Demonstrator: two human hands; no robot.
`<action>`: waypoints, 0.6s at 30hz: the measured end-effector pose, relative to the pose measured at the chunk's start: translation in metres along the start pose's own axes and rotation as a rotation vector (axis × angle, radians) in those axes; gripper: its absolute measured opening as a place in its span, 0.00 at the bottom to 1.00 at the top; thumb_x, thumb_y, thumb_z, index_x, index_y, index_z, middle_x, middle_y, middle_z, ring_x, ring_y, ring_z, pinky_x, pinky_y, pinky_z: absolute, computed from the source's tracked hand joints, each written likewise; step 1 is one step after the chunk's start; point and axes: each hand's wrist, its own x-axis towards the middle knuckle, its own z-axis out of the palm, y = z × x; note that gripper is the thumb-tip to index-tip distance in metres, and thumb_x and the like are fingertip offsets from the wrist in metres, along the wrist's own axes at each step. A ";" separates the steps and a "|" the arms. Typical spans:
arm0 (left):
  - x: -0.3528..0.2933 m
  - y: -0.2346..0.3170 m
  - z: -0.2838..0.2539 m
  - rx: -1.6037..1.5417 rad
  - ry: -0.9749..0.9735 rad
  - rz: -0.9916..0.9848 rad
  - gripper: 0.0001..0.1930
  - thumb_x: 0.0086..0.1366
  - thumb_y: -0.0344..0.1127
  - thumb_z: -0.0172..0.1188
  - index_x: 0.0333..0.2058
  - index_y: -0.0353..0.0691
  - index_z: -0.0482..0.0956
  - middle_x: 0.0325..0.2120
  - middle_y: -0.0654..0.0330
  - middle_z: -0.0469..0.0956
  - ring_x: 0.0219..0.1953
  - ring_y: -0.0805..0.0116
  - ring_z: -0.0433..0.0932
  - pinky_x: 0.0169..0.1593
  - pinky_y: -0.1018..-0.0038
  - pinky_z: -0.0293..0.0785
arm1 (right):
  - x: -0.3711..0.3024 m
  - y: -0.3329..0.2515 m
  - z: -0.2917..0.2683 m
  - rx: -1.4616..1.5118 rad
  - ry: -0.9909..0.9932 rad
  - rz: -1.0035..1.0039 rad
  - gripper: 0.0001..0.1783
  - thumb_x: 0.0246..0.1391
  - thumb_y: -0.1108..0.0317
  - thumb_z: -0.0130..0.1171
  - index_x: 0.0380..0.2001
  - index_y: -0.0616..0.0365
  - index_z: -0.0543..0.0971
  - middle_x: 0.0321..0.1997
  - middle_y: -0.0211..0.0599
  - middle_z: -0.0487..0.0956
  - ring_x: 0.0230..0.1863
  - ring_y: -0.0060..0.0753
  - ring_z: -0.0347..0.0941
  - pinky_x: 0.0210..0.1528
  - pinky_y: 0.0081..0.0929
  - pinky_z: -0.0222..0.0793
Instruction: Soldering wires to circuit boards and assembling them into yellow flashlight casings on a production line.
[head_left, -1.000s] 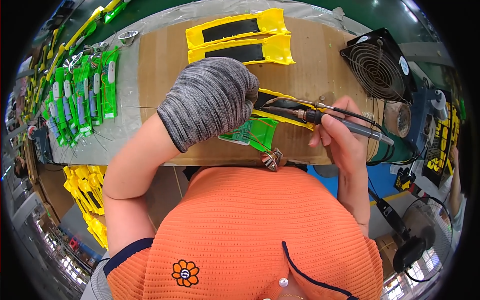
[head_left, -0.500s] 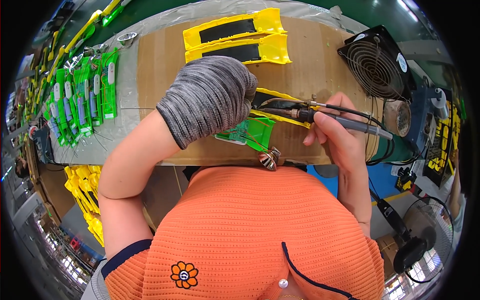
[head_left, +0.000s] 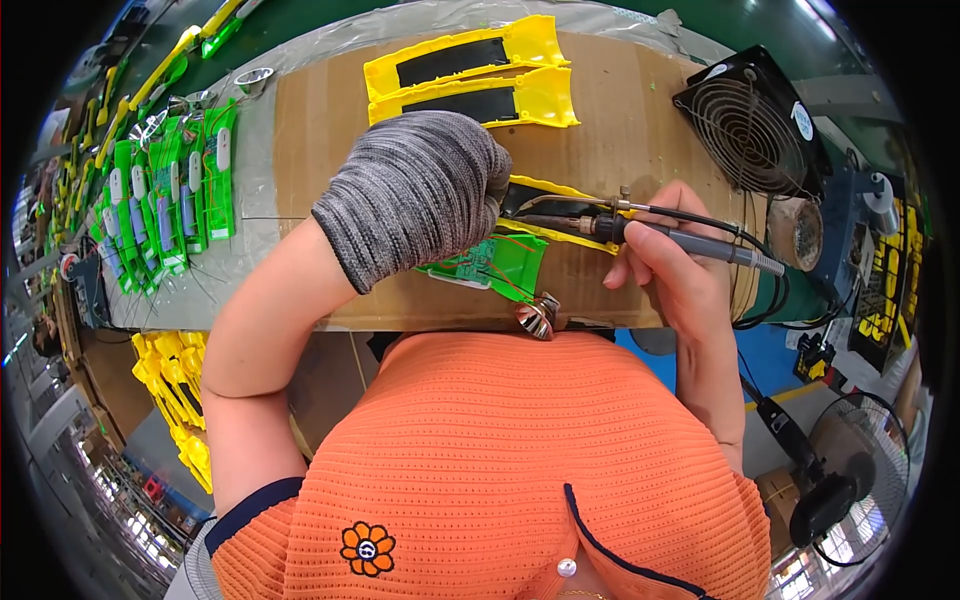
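Observation:
My left hand (head_left: 415, 195), in a grey striped knit glove, is curled closed over the near end of a yellow shell with a black panel (head_left: 560, 188); what its fingers pinch is hidden. My bare right hand (head_left: 680, 255) grips a soldering iron (head_left: 715, 248) with a thin feed tube clamped along it. The iron's tip points left, over the black panel beside my gloved fingers. Just below lies a green housing (head_left: 519, 266) with a circuit board and red wires, partly under my left hand. A shiny reflector cup (head_left: 537, 316) sits at the cardboard's near edge.
Two more yellow shells (head_left: 470, 80) lie at the back of the cardboard (head_left: 320, 110). Several green assemblies with wires (head_left: 165, 195) stand at the left. A black fan (head_left: 750, 120) is at the back right, with a round tin (head_left: 795, 235) near it. Yellow parts (head_left: 170, 390) are piled lower left.
Very little differs. The iron's tip and feed tube have shifted slightly, and the whole view has drifted a touch. Both hands keep their places.

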 end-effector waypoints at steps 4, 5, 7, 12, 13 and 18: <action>-0.001 -0.001 0.000 -0.015 -0.002 -0.006 0.06 0.53 0.36 0.65 0.29 0.43 0.86 0.26 0.55 0.80 0.34 0.53 0.81 0.39 0.62 0.78 | 0.000 -0.001 0.000 -0.010 -0.001 -0.004 0.09 0.57 0.73 0.62 0.32 0.60 0.70 0.21 0.34 0.76 0.22 0.27 0.79 0.25 0.18 0.67; 0.000 -0.001 0.000 -0.015 -0.002 -0.006 0.06 0.53 0.36 0.65 0.29 0.43 0.86 0.26 0.55 0.80 0.34 0.53 0.81 0.39 0.62 0.78 | 0.000 0.000 0.000 -0.010 -0.001 -0.003 0.09 0.57 0.73 0.62 0.32 0.60 0.70 0.21 0.34 0.76 0.22 0.27 0.79 0.25 0.18 0.67; 0.001 -0.001 0.000 -0.002 -0.027 -0.009 0.06 0.53 0.36 0.65 0.29 0.43 0.86 0.26 0.55 0.80 0.34 0.53 0.81 0.39 0.62 0.78 | 0.001 0.001 0.000 -0.011 -0.003 -0.011 0.09 0.57 0.73 0.63 0.32 0.60 0.70 0.21 0.34 0.76 0.22 0.27 0.79 0.25 0.18 0.67; 0.000 -0.006 0.002 -0.031 0.000 0.020 0.06 0.53 0.36 0.65 0.30 0.43 0.86 0.27 0.55 0.80 0.34 0.54 0.81 0.40 0.62 0.78 | 0.001 0.000 0.000 -0.008 0.003 0.008 0.09 0.57 0.73 0.63 0.32 0.60 0.70 0.21 0.34 0.77 0.23 0.27 0.79 0.25 0.17 0.67; 0.000 -0.006 0.003 -0.040 0.026 0.032 0.06 0.53 0.36 0.65 0.30 0.43 0.86 0.27 0.55 0.80 0.35 0.54 0.81 0.40 0.62 0.78 | 0.001 0.000 0.000 -0.001 0.006 0.012 0.10 0.57 0.72 0.63 0.32 0.60 0.70 0.22 0.34 0.77 0.23 0.27 0.79 0.25 0.17 0.67; 0.001 -0.001 0.001 -0.010 -0.015 -0.004 0.06 0.53 0.35 0.65 0.30 0.43 0.86 0.27 0.55 0.80 0.35 0.54 0.81 0.40 0.62 0.78 | 0.001 0.002 0.001 -0.004 0.004 0.002 0.10 0.57 0.72 0.63 0.32 0.60 0.70 0.22 0.34 0.77 0.23 0.26 0.78 0.25 0.18 0.67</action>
